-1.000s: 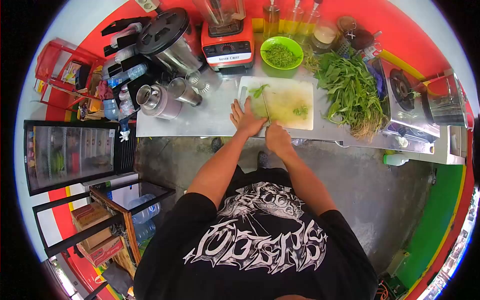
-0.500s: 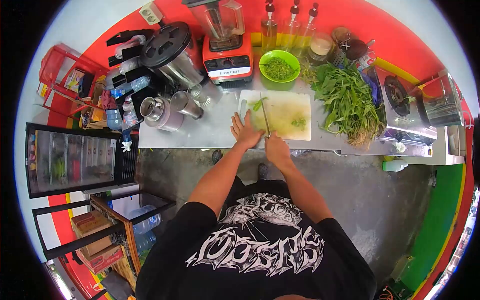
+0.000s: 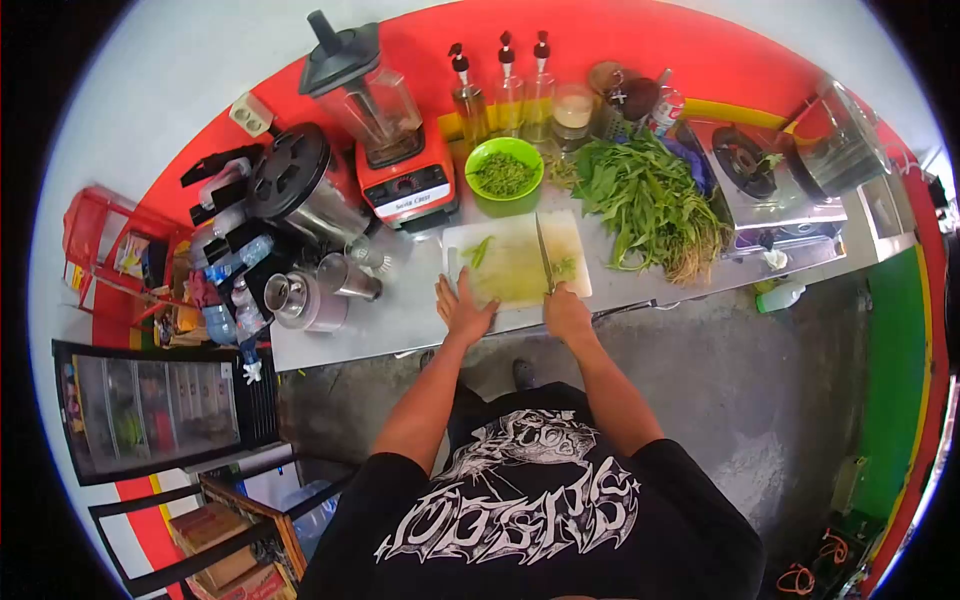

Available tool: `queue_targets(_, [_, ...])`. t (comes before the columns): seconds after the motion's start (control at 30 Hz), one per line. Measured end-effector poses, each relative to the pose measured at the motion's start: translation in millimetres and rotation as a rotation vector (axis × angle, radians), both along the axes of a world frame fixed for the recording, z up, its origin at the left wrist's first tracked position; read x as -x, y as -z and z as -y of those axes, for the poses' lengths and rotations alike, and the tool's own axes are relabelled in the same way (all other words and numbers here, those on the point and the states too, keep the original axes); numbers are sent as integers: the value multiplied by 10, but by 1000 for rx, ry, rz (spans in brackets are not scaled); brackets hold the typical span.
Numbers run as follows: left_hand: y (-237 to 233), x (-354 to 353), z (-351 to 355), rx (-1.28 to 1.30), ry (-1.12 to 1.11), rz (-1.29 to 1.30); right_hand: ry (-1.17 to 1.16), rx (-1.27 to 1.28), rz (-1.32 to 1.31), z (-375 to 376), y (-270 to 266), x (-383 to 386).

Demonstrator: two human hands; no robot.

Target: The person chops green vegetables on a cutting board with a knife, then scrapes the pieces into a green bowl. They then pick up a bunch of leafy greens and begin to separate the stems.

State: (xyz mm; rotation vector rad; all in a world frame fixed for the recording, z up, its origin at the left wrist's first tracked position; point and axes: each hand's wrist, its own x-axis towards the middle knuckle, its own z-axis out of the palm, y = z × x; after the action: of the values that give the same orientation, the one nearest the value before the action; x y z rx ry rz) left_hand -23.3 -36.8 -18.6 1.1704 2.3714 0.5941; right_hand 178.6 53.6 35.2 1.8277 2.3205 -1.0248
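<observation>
My right hand point(image 3: 567, 314) grips a kitchen knife point(image 3: 544, 250) by its handle, the blade pointing away from me over the white cutting board point(image 3: 515, 262). Just right of the blade lies a small heap of chopped greens point(image 3: 565, 269). My left hand point(image 3: 465, 313) rests with fingers spread at the board's near left corner, holding nothing. Some uncut green pieces point(image 3: 480, 250) lie on the board's left part, apart from both hands. Behind the board stands a bright green bowl point(image 3: 506, 207) with chopped greens inside.
A large bunch of leafy greens point(image 3: 645, 195) lies right of the board, beside a gas stove point(image 3: 755, 185). A red blender point(image 3: 405, 185), pump bottles point(image 3: 508, 95) and a jar point(image 3: 572, 108) line the back. Metal cups point(image 3: 350, 277) stand at left on the steel table point(image 3: 395, 320).
The knife has moved right across the board, from beside the uncut pieces to the chopped heap. My left hand stays spread near the corner. The head view has shifted and tilted.
</observation>
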Motion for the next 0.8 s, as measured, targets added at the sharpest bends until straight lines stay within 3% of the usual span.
queue_targets(0.17, [-226, -50, 131, -31, 53, -88, 45, -23, -32, -72, -58, -151])
queue_targets(0.27, [-451, -114, 104, -117, 117, -168, -94, -107, -55, -19, 18, -288])
queue_targets(0.5, [-285, -89, -29, -124, 333, -218, 107, -157, -59, -83, -26, -452])
queue_targets(0.57, [-213, -53, 8, -188, 521, -190, 134, -130, -96, -86, -13, -446])
queue_targets(0.6, [-359, -122, 10, -288, 532, -166, 103, -133, -109, -103, 5, -454])
queue_targets(0.8, [-408, -187, -30, -278, 640, -160, -35, -134, -142, -78, -52, -412])
